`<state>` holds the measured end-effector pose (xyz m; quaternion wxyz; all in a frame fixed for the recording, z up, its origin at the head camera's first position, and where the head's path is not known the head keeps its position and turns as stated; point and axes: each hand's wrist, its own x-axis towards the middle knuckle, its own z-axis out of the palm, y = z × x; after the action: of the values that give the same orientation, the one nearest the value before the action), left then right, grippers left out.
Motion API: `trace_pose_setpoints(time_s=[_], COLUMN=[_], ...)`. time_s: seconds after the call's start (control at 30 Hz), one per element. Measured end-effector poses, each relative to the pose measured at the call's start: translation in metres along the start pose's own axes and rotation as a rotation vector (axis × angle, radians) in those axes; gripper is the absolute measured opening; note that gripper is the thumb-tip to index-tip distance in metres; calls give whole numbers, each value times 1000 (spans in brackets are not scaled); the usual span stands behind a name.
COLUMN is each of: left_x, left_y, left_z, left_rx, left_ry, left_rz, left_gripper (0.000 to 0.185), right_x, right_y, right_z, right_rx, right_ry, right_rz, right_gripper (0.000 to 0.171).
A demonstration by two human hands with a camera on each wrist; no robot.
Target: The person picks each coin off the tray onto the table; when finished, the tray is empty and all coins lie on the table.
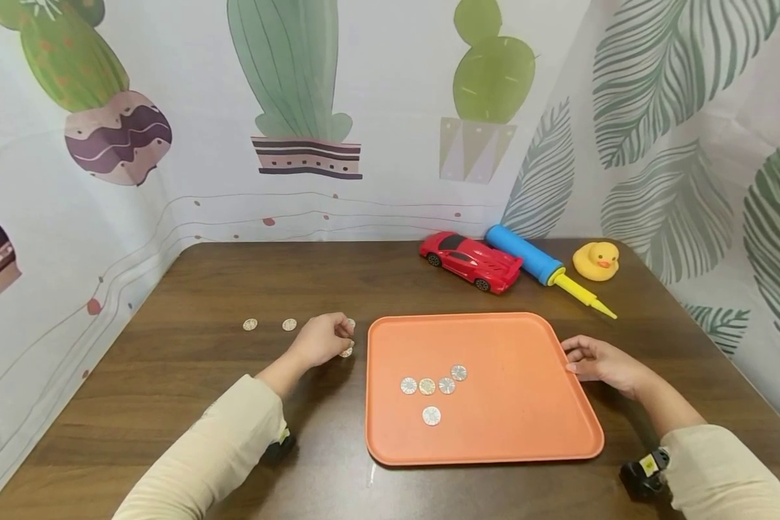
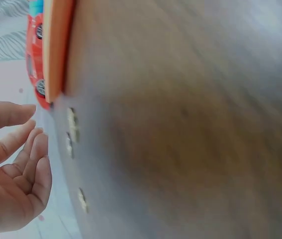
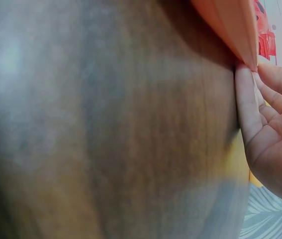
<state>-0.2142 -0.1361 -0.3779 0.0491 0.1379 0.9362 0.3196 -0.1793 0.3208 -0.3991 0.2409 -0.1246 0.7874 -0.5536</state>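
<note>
Cream sleeves at the bottom of the head view, a small black wrist camera (image 1: 643, 473) strapped under the right one. Table (image 1: 169, 404) is dark wood-grain, matte.

Right hand (image 1: 601, 361) is at the right rim of the orange tray (image 1: 526, 419) — smooth plastic, rounded-corner square with a shallow raised lip. The right wrist view shows its fingers (image 3: 247, 107) lightly bent and touching the tray edge; can't tell whether it actually grips it.

Left hand (image 1: 321, 338) sits on the table just left of the tray, fingers curled down over a couple of coins (image 1: 347, 352) peeking out at its fingertips. The left wrist view shows the palm loosely cupped with nothing visibly in it, fingertips just off the blurred coins on the wood. Whether it's pinching one — can't tell.

Coins are small silvery discs with patterned faces:
- Five on the tray (image 1: 431, 415): four in a rough row touching or nearly so, and one alone nearer the front.
- Two more loose on the table (image 1: 289, 324), further left of the left hand.

Far edge: glossy red toy car (image 1: 471, 260), a blue cylindrical pump with a yellow nozzle (image 1: 539, 266) just behind it, and a yellow rubber duck (image 1: 596, 260). Backdrop is printed fabric with cacti and leaves.
</note>
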Motion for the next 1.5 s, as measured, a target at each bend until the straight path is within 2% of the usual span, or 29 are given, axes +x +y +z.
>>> trace_pose_setpoints(time_s=[0.1, 0.27, 0.47, 0.57, 0.97, 1.3, 1.5], left_x=[-1, -2, -3, -4, -2, 4, 7], left_y=[9, 17, 28, 33, 39, 41, 42], left_z=[0, 6, 13, 17, 33, 42, 50], left_rx=[-82, -209, -208, -216, -118, -47, 36], left_ry=[-16, -77, -194, -250, -372, -392, -366], left_rz=[25, 114, 221, 243, 362, 424, 430], left_gripper=[13, 16, 20, 21, 23, 23, 21], right_x=[0, 0, 0, 0, 1, 0, 0], right_y=[1, 3, 2, 2, 0, 1, 1], right_z=[0, 0, 0, -1, -1, 0, -1], right_rx=[-1, 10, 8, 4, 8, 13, 19], right_ry=[-1, -6, -6, -3, -3, -3, -8], right_rz=[0, -6, -10, -6, -10, -18, -28], right_gripper=[45, 44, 45, 45, 45, 45, 45])
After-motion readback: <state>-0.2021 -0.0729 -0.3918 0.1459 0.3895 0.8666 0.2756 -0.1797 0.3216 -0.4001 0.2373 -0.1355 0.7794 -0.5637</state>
